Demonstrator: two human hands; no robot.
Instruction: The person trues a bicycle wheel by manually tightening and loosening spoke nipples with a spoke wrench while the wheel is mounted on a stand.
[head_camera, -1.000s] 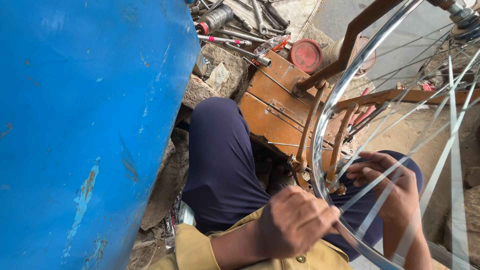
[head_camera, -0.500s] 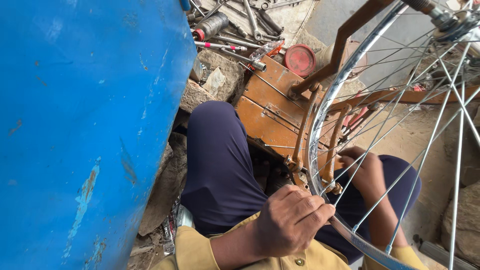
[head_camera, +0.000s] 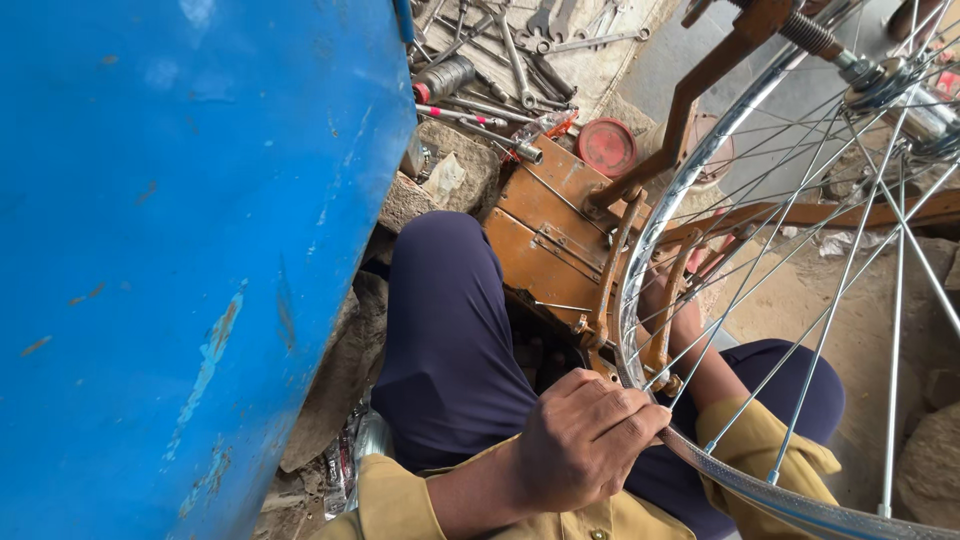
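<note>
A chrome bicycle wheel rim (head_camera: 640, 250) with thin spokes stands upright in a rusty orange truing stand (head_camera: 690, 95); its hub (head_camera: 880, 80) is at the upper right. My left hand (head_camera: 585, 440) is curled around the rim's lower edge, fingers closed on it. My right hand (head_camera: 665, 300) reaches behind the spokes toward the stand's arms beside the rim; its fingers are hidden by the rim and spokes. My legs in dark blue trousers (head_camera: 450, 340) lie below.
A large blue metal drum (head_camera: 180, 250) fills the left side. An orange metal box (head_camera: 545, 225) sits under the stand. Several wrenches and tools (head_camera: 500, 60) and a red round lid (head_camera: 607, 147) lie on the ground beyond. Stones (head_camera: 455, 160) sit by the drum.
My right hand has moved up and left, from the rim's lower right to behind the spokes near the stand. The left hand stays on the rim. The view shifted slightly.
</note>
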